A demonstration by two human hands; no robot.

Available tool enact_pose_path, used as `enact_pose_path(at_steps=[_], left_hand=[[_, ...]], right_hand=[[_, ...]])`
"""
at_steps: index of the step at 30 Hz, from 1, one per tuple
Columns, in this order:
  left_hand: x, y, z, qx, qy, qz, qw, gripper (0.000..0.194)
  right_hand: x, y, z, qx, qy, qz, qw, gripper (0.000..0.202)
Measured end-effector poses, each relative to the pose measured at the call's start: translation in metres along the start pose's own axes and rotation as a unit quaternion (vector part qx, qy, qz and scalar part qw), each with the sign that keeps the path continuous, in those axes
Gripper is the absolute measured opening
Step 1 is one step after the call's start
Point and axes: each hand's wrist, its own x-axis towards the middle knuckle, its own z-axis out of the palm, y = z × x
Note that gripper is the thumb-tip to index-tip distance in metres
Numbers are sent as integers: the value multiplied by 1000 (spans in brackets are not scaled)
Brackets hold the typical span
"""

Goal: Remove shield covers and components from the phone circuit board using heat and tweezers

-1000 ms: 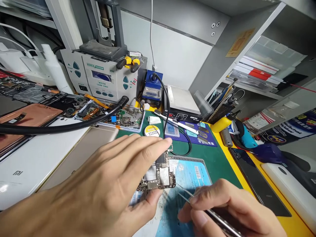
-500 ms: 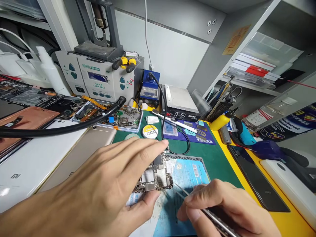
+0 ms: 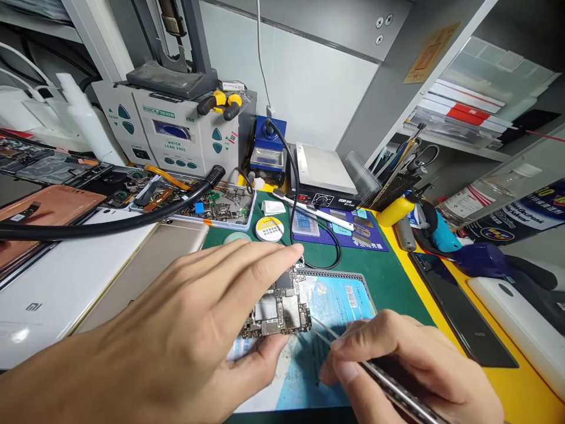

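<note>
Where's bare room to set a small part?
Green mat between the blue pad and yellow bench; also that bench, between right hand and black phone. Crowded: left, white phone, parts tray; behind, purple mat.

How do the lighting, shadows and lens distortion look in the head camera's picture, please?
Head view: a soft shadow darkens the blue mat between the left hand and right hand; glare brightens the white phone back at lower left. Head view: the grey control station and pale shelf edge lean outward, probably from wide-angle distortion; the circuit board looks fairly crisp.
</note>
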Motion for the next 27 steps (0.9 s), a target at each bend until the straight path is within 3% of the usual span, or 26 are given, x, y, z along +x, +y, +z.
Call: enact_pose_path(at_steps=[4, 6, 8, 15, 22, 27], left_hand=[[4, -3, -3, -15, 11, 28, 999, 57], [7, -4, -4, -42, 16, 46, 998, 59], [11, -5, -4, -61, 19, 65, 996, 61], [17, 3, -1, -97, -6, 125, 987, 67], [15, 6, 14, -37, 88, -1, 995, 86], [12, 14, 18, -11, 120, -12, 993, 69]], right_hand=[[6, -13, 0, 39, 74, 194, 977, 15], [14, -14, -4, 116, 42, 285, 951, 24], [23, -12, -9, 200, -10, 324, 924, 29], [39, -7, -10, 305, -86, 321, 892, 23], [45, -4, -5, 420, 2, 339, 841, 23], [43, -5, -8, 446, -11, 336, 830, 17]])
